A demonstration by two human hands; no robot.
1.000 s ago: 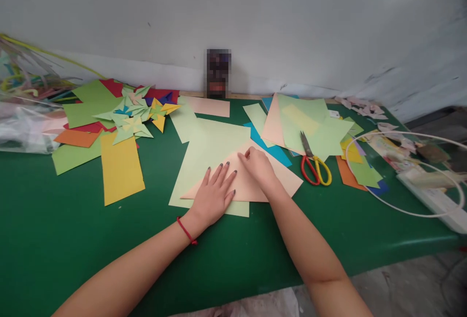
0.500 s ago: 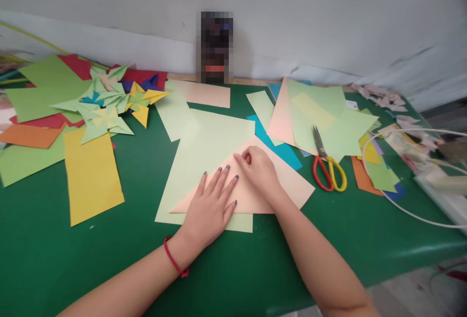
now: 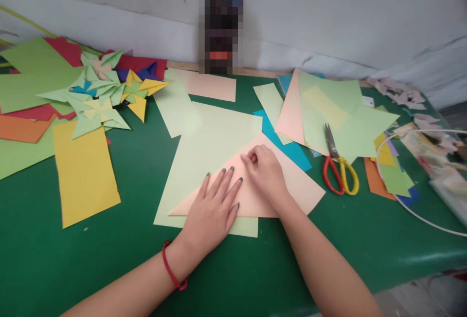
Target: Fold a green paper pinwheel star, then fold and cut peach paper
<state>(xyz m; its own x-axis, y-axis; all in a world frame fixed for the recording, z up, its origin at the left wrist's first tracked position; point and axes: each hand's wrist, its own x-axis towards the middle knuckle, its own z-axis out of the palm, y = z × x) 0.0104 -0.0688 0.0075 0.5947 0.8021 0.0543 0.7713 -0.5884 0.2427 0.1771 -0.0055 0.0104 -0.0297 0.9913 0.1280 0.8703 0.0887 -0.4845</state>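
A folded peach paper sheet (image 3: 299,190) lies on a larger pale green sheet (image 3: 219,127). Its slanted folded edge climbs from a point at lower left to a corner near the middle. My left hand (image 3: 215,205) rests flat on the peach paper with fingers spread, holding nothing. On the same sheet, just inside the slanted edge, my right hand (image 3: 266,173) rests with its fingers curled closed; I see nothing in them. To the right lie scissors (image 3: 335,161) with one red and one yellow handle, blades pointing away and slightly apart.
A yellow sheet (image 3: 85,176) lies left on the green table (image 3: 138,258). Folded paper stars (image 3: 100,110) and coloured sheets cover the back left. More paper (image 3: 328,107) is at the right, beside a white cable (image 3: 379,171). A blurred-out upright object (image 3: 221,29) stands at the wall.
The view has shifted and moved slightly closer. Both hands stay on the peach paper in nearly the same places; my right fingertips sit slightly further inside its slanted edge.
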